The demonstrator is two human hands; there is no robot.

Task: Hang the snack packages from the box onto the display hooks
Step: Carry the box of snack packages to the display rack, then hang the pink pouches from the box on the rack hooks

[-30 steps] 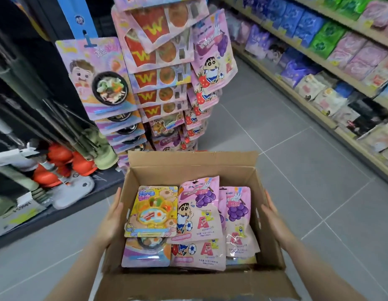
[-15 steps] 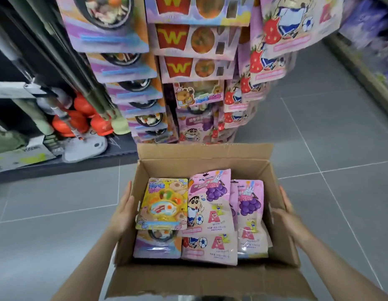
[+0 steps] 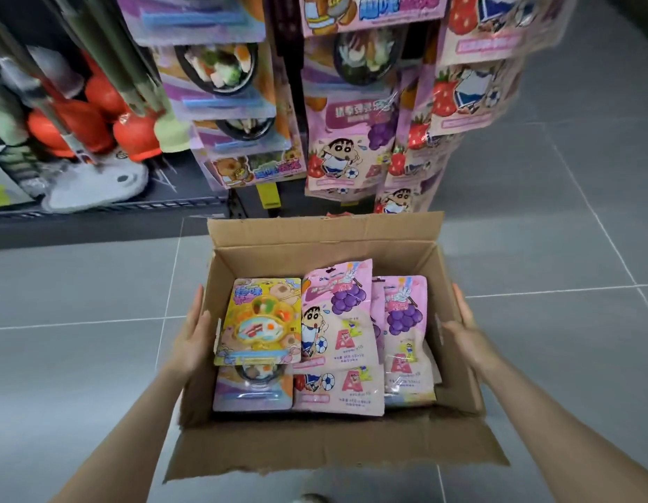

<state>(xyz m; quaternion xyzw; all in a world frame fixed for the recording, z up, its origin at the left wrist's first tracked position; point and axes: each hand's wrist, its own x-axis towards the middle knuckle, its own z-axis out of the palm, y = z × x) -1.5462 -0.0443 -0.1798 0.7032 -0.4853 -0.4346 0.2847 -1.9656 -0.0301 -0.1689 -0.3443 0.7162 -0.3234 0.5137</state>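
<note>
Cardboard box [image 3: 326, 245], flaps open, is gripped by both side walls above grey floor tiles [image 3: 533, 212], just short of the display rack [image 3: 351, 103] at twelve o'clock. Snack packages lie flat inside it: a yellow carded pack [image 3: 260, 321] at nine o'clock, pink grape pouches [image 3: 337, 317] at centre and three o'clock. None is in hand yet. The left hand [image 3: 191, 335] is pressed flat against the outer left wall, fingers extended and together; the right hand [image 3: 464, 332] is laid likewise on the right wall, thumb hooked over its rim. Both forearms are stretched forward, palms facing inward. The box is judged best set down level and close to the rack's foot, so that both hands are freed and each hang-hole can be threaded onto a matching hook.
</note>
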